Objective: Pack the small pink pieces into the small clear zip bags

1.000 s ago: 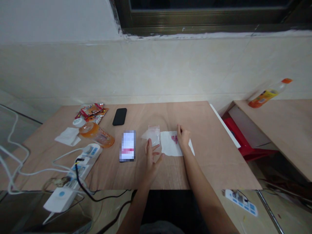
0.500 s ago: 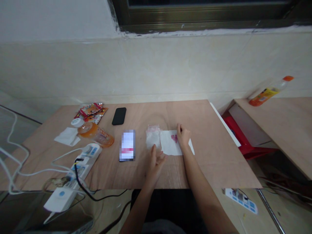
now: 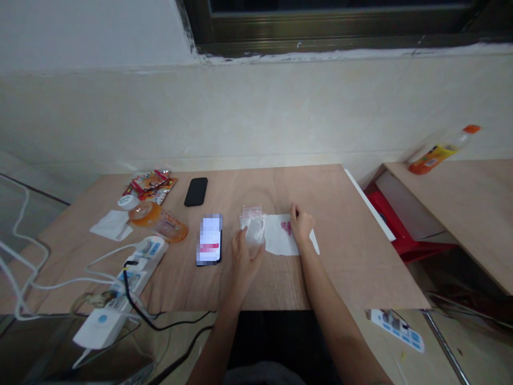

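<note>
The clear plastic bag (image 3: 255,230) lies a little right of the table's middle, toward the near side, with its zip strip turned to the far edge. The left hand (image 3: 243,264) is partly open around its lower part: the fingers are at the left edge and the thumb is at the lower right. It seems to hold the bag by these two sides, maybe so that the middle remains uncovered; how firmly, I cannot tell.

Directly to the right is a white paper (image 3: 276,243), with a pink patch (image 3: 286,228) like a heart. The right hand (image 3: 303,224) rests over its right part with fingers curled in, perhaps to keep the sheet flat. If something is inside these fingers, I cannot tell.

Left of the bag, a lit phone (image 3: 209,238) lies with screen up, probably so that the person can look at it easily. A dark flat object (image 3: 196,191) lies farther away. More to the left are an orange bottle (image 3: 158,219), a tissue (image 3: 112,224) and some snack packets (image 3: 150,184), perhaps put there to leave room for the hands. A power strip (image 3: 135,279) lies at the near left, where its cables gather.
</note>
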{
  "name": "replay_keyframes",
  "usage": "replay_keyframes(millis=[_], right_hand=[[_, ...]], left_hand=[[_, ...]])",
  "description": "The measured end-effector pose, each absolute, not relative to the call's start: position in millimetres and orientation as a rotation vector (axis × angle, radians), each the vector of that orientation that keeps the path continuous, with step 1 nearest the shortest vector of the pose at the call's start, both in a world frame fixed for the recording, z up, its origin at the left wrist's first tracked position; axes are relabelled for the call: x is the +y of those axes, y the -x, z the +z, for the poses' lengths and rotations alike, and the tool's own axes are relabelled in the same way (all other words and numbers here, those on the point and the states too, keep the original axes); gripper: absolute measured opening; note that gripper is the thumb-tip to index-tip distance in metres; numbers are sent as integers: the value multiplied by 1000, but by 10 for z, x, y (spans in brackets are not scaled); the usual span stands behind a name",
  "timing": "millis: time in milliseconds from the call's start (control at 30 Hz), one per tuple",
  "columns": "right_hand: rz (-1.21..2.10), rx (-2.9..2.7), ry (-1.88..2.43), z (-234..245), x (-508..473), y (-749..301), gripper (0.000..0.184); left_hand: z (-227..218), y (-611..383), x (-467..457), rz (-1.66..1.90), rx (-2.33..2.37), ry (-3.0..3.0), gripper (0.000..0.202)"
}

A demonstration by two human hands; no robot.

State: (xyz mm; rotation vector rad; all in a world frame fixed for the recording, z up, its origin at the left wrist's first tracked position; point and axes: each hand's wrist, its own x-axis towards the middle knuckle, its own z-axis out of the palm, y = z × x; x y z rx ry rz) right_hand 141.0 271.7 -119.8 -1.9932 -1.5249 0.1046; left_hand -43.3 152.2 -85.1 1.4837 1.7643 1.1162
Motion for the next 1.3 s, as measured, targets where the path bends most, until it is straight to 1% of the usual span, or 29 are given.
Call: replay_keyframes(millis=[100,167,233,400,500,700,800,867,933,1000,1067,1100,1167,1300], right_hand=[[84,-1533,2008,-1202,2716,-1401,52],[57,-1543,1999,-1205,2718,-1400,50],[30,-1548,1980,-1204,2721,-1402,47],[13,-1548,1941,-1177,2717,-1410,45],[28,-1559,1909,-1169,2703,-1403,45],[-19,-1514,1818,-1148,2729,-1409,42],[13,-1462,1749,-1014,2692,-1466,42],[98,-1445,1699,-889,2535,-1497,43],[313,-1625,1616,-793,2230,-1492,40],[538,-1949,1507,-771,1820,-1439,33],[660,-2243,1391,-829,1412,-1355,34],[692,-2349,1340,-876,1246,-1312,33],[676,-2475,1303,-972,1031,-1241,24],[638,-2571,1264,-1050,996,-1216,24]], left_hand=[[-843,392,1771,1060,1960,-1649,70],[-859,342,1944,966,2041,-1715,77],[-897,294,2100,897,2080,-1782,79],[-1044,257,2357,744,2078,-1976,62],[-1118,270,2425,696,2133,-1995,56],[-1220,271,2477,472,2242,-2009,61],[-1241,264,2483,409,2257,-2019,63],[-1242,259,2482,404,2266,-2022,64],[-1242,254,2481,409,2274,-2027,63],[-1245,252,2481,413,2275,-2030,62],[-1251,253,2483,418,2269,-2034,62],[-1254,254,2483,421,2267,-2034,62],[-1257,256,2482,427,2269,-2034,63],[-1245,256,2476,419,2272,-2031,63]])
